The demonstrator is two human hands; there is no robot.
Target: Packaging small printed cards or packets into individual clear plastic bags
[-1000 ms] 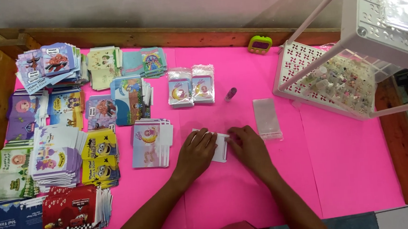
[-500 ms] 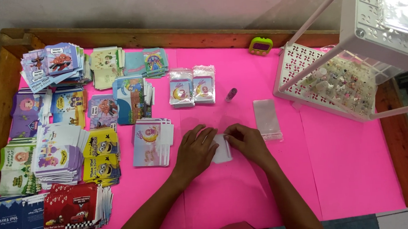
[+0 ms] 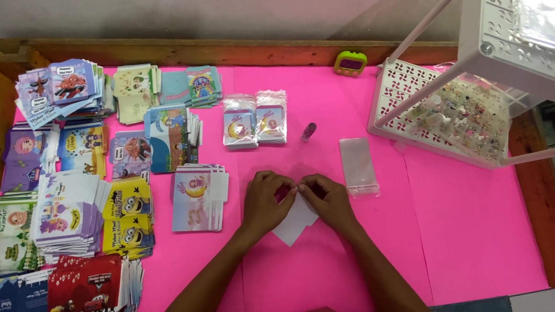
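- Left hand and right hand pinch a white card together, fingertips meeting.
- Uneven pull may crease it.
- Clear sleeve, just right of the right hand, could get swept off the tabletop.

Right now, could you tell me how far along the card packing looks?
Done: two filled clear packets lie above the hands. In hand: left hand and right hand both work on one white card. Left: empty clear sleeves and many card stacks.

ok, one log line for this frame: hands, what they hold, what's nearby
left hand: on white card | right hand: on white card, fingertips meeting left's | nearby: clear sleeve, card stack | surface: pink table
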